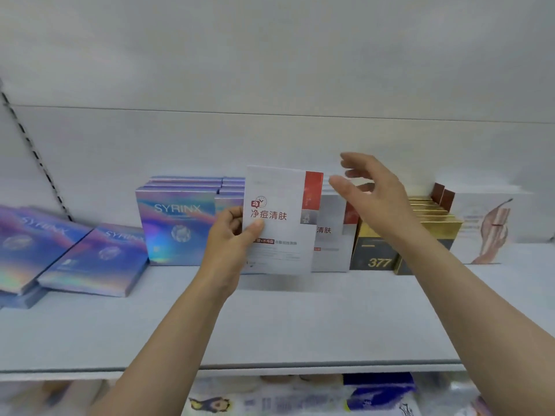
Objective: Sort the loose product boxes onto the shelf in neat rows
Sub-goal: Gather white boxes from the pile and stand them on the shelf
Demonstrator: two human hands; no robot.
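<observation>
Your left hand (232, 235) makes the grip: thumb pressed flat on the front face, fingers curled round the left edge of a flat white cardboard box with a red corner panel and red Chinese lettering (280, 220). You hold it upright, its smooth matte face toward you, its lower edge just above the pale grey shelf board (270, 319). Just right of the grip and behind the held box stands a row of matching white cardboard boxes (332, 235), upright and packed face to back; the held one overlaps the front of that row. Your right hand (369, 187) hovers above and right of the grip with fingers spread and relaxed, holding nothing, over the top edges of that row.

Further right of the grip stand glossy gold-and-black boxes, the front one marked 377 (375, 250), in two tight files, and beyond them a white box printed with a brown feather-like shape (492, 229). Just left of the grip, touching your knuckles or very near them, stands a row of shiny holographic blue-violet SYRINX boxes (177, 223), rectangular and thin, with a second shorter file beside it. Well left of the grip, two more holographic SYRINX boxes (99, 259) lie flat and askew on the shelf, stacked on others. Below the shelf edge, blurred packets show
</observation>
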